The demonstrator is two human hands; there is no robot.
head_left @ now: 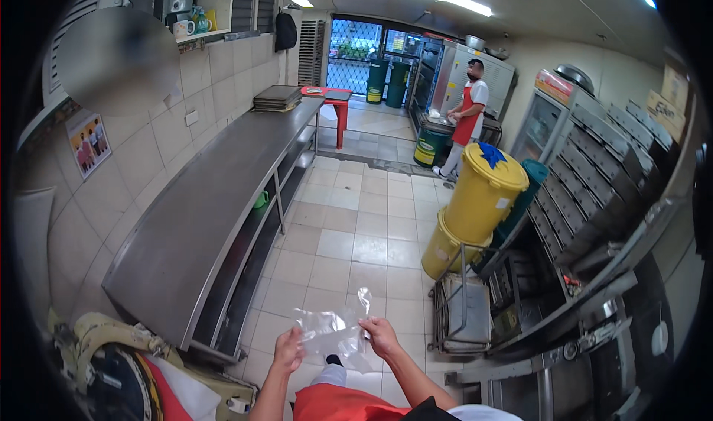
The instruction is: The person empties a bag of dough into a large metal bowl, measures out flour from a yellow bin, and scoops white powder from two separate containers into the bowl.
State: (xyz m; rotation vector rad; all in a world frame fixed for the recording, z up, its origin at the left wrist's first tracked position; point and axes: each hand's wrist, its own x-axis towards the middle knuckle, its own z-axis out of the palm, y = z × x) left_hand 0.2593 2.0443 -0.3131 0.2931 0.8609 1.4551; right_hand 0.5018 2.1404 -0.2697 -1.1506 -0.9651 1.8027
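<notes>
I have the clear plastic bag (330,332) pinched in both hands, left hand (288,350) and right hand (380,335) fingers clamped on its edges; it looks unopened and empty, beside the steel bench (215,198).

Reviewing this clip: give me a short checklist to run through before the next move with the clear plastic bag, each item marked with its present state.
1. Left hand grips the clear plastic bag: ok, it pinches the left edge.
2. Right hand grips the bag: ok, fingers on the right edge.
3. Bag mouth opened: cannot tell, the film is crumpled and see-through.
4. Bag free of contents: cannot tell, nothing obvious shows through it.
5. Floor ahead free of obstacles: ok, bare tiles between the steel counter and the yellow bins.
6. Co-worker in the red apron at a distance: ok, standing far down the room.
</notes>
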